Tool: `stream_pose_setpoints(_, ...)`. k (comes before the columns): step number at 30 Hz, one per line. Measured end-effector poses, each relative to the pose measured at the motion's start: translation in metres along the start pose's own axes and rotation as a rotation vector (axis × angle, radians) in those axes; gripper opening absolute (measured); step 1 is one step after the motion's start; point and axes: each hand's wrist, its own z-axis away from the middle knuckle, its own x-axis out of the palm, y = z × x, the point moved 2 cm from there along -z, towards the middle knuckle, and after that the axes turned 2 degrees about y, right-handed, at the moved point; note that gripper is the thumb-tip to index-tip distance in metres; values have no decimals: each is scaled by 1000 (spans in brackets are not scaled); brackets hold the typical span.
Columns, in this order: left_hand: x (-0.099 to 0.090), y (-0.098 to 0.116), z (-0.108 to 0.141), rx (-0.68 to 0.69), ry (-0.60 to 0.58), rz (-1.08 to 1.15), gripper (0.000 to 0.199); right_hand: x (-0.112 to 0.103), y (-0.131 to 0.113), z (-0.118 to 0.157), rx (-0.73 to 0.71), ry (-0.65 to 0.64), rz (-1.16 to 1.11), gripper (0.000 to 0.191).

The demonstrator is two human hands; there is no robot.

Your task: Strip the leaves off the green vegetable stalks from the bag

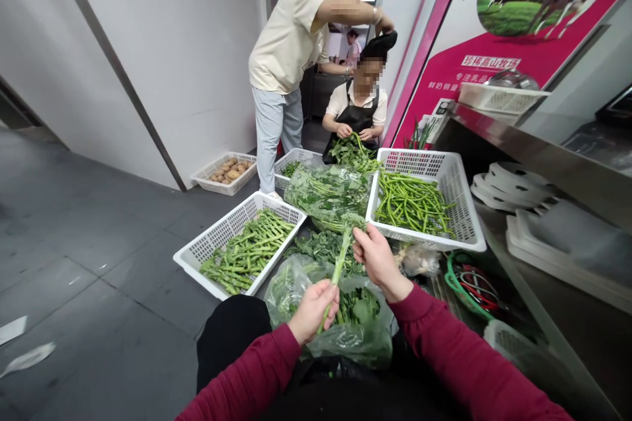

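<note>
My left hand [315, 310] is closed around the lower end of a long green broccolini stalk [340, 263], which slants up and away from me. Its bushy floret head is at the top. Close beside that head, my right hand [378, 255] has its fingers pinched on the upper part of the stalk; the fingertips are partly hidden. Below both hands, an open clear plastic bag [353, 335] of leafy greens lies at my lap. Loose dark green leaves [326, 247] are heaped just beyond it.
A white basket [190, 263] of cut stalks is at left, another [461, 200] of long green beans at right. Bagged greens [328, 194] lie between. Potatoes [231, 171] fill a farther basket. Two people are ahead, one seated handling greens [353, 151]. A metal shelf [533, 151] borders the right.
</note>
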Motion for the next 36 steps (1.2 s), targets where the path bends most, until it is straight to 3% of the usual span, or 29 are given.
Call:
stream_pose_setpoints(2, 0, -2, 1, 12, 11, -18, 38, 2, 5, -1, 78, 63, -146, 21)
stream_pose_setpoints(5, -1, -7, 2, 17, 43, -55, 39, 3, 25, 4, 404, 86, -346, 20)
stream_pose_setpoints(7, -2, -8, 2, 23, 59, -78, 39, 4, 43, 16, 628, 8, -351, 18)
stream_pose_setpoints(9, -5, -5, 0, 48, 98, -90, 38, 3, 58, 31, 735, -114, -278, 15)
stream_pose_setpoints(11, -8, -2, -2, 70, 159, -120, 37, -3, 64, 40, 695, -159, -237, 12)
stream_pose_setpoints(14, -14, -2, -4, 64, 269, -234, 37, -20, 55, 36, 536, -69, -285, 14)
stream_pose_setpoints(17, -17, -9, -3, 66, 337, -323, 35, -37, 44, 25, 475, -39, -287, 14)
stream_pose_setpoints(25, -20, -28, -3, 5, 311, -371, 39, -44, 69, 37, 578, 33, -252, 25)
stream_pose_setpoints(30, -20, -27, -3, 8, 331, -327, 42, -41, 61, 37, 488, 18, -192, 33)
stream_pose_setpoints(36, -17, -23, -3, 13, 321, -367, 41, -42, 62, 33, 512, 65, -230, 25)
